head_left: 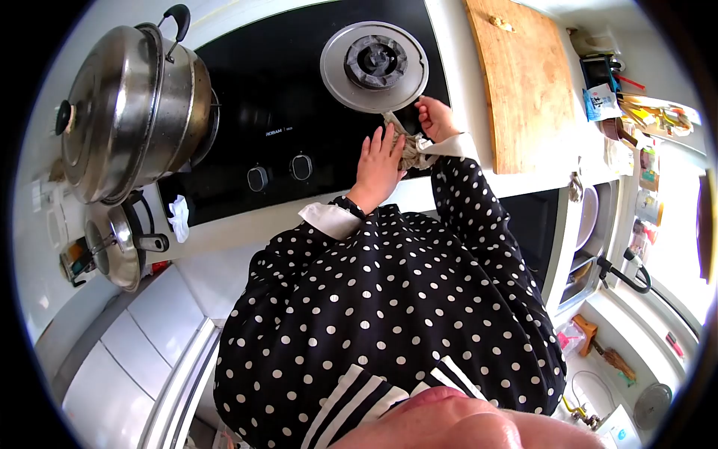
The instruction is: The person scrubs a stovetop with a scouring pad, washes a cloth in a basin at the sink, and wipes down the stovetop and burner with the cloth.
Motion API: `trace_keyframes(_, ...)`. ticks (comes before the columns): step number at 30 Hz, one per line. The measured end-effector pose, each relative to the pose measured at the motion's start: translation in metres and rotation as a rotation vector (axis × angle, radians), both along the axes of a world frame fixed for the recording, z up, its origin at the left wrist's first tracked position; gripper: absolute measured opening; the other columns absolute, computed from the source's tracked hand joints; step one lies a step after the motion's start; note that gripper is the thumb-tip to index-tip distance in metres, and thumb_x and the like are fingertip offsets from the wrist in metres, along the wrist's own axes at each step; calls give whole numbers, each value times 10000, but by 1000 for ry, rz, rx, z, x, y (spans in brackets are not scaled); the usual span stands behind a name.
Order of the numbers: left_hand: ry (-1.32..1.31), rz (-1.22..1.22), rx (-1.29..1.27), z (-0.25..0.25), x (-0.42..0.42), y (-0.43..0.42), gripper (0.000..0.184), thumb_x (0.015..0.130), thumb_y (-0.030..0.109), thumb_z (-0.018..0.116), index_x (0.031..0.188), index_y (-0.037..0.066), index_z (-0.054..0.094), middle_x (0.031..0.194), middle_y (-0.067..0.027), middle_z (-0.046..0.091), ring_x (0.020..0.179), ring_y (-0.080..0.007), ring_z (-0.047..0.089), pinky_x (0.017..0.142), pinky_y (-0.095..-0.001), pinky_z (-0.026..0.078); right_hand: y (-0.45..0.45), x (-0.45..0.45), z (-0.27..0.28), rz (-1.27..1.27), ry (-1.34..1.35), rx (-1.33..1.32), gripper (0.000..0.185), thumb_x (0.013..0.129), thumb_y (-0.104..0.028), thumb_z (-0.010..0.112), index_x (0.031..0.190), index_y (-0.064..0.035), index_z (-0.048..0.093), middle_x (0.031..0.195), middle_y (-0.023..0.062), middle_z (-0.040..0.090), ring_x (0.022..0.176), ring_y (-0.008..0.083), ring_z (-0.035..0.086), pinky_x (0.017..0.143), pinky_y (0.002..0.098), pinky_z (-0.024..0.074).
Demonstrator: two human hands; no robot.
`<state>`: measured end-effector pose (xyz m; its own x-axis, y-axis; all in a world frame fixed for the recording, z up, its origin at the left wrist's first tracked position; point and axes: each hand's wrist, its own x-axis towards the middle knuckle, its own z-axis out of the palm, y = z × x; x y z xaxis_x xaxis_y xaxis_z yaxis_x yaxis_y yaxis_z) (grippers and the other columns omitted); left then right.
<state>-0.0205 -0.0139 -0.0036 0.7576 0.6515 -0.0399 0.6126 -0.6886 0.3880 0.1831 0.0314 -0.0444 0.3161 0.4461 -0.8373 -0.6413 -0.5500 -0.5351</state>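
Observation:
A crumpled beige cloth (410, 152) lies on the black glass cooktop (232, 93), just below the round burner plate (334, 69). My left hand (378, 166) rests beside the cloth, its fingers stretched out and their tips at the cloth's left edge. On the other side, my right hand (436, 118) is curled near the lower right rim of the burner plate, above the cloth. Whether its fingers hold anything is too small to tell. The grey burner (376, 62) sits in the middle of the plate.
A large steel steamer pot (123, 112) stands at the left of the cooktop, with a lidded pan (116, 247) below it. White tissue (179, 218) lies near the front left edge. A wooden board (523, 90) is at the right. Two knobs (301, 167) sit near the front.

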Motion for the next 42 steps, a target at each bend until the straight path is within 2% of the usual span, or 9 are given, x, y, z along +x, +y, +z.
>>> trace_keyframes(21, 14, 12, 6, 2, -23, -5, 682, 726, 325, 666, 1305, 95, 391, 1391, -153, 271, 1271, -333, 255, 1029, -479, 245, -5, -18, 6, -62, -8, 21, 155, 816, -112, 564, 692, -18, 567, 549, 5, 507, 403, 78, 433, 333, 181, 265)
trace_keyframes(27, -81, 43, -18, 7, -30, -3, 642, 710, 287, 686, 1254, 55, 439, 1338, -171, 353, 1244, -337, 308, 1019, -455, 272, -37, -46, 5, 415, -764, 263, 167, 824, -129, 531, 827, 10, 624, 590, 107, 621, 505, 206, 600, 485, 305, 472)
trace_keyframes(28, -104, 57, -35, 8, -31, -2, 628, 708, 278, 689, 1240, 44, 451, 1324, -174, 375, 1236, -336, 321, 1016, -448, 281, -54, -61, 11, 491, -1224, 424, 169, 791, -90, 555, 934, -16, 607, 727, 136, 635, 628, 267, 616, 599, 335, 498)
trace_keyframes(31, -167, 88, -15, 8, -41, 3, 576, 707, 258, 692, 1190, 15, 490, 1284, -177, 423, 1212, -334, 359, 1000, -432, 307, -94, -106, 54, 770, -1597, 548, 387, 700, -36, 617, 1081, -91, 578, 1112, 126, 528, 993, 320, 497, 840, 395, 443)
trace_keyframes(34, -159, 121, -18, 16, -56, 6, 484, 739, 249, 668, 1140, 10, 538, 1255, -172, 459, 1194, -329, 387, 993, -411, 325, -105, -82, 26, 977, -1591, 557, 367, 692, 18, 570, 1036, -102, 613, 1068, 101, 537, 969, 304, 501, 818, 392, 452)
trace_keyframes(37, -197, 149, -33, 24, -67, 6, 438, 753, 235, 660, 1116, 13, 557, 1241, -160, 479, 1174, -333, 412, 984, -397, 345, -73, -20, 11, 739, -1605, 641, 247, 720, 43, 533, 914, -61, 646, 934, 142, 567, 877, 315, 550, 761, 366, 465)
trace_keyframes(39, -223, 158, -58, 25, -70, 4, 427, 755, 230, 661, 1107, 9, 562, 1238, -157, 484, 1165, -336, 422, 976, -394, 355, -38, -6, 66, 726, -1665, 399, 218, 788, -4, 498, 965, -44, 620, 1012, 150, 564, 916, 325, 552, 768, 371, 464)
trace_keyframes(41, -245, 160, -88, 24, -68, 0, 400, 752, 205, 663, 1087, 6, 573, 1224, -156, 497, 1152, -331, 438, 961, -393, 372, -2, 30, 43, 768, -1838, 469, 274, 813, -44, 466, 1068, -1, 557, 1026, 148, 558, 929, 324, 552, 820, 357, 448)
trace_keyframes(42, -248, 162, -121, 25, -67, -2, 394, 752, 200, 663, 1084, 7, 575, 1218, -157, 502, 1150, -329, 441, 959, -394, 374, 9, 26, 45, 976, -1629, 287, 289, 820, -51, 450, 1089, 14, 536, 1049, 156, 554, 949, 328, 545, 833, 372, 441)
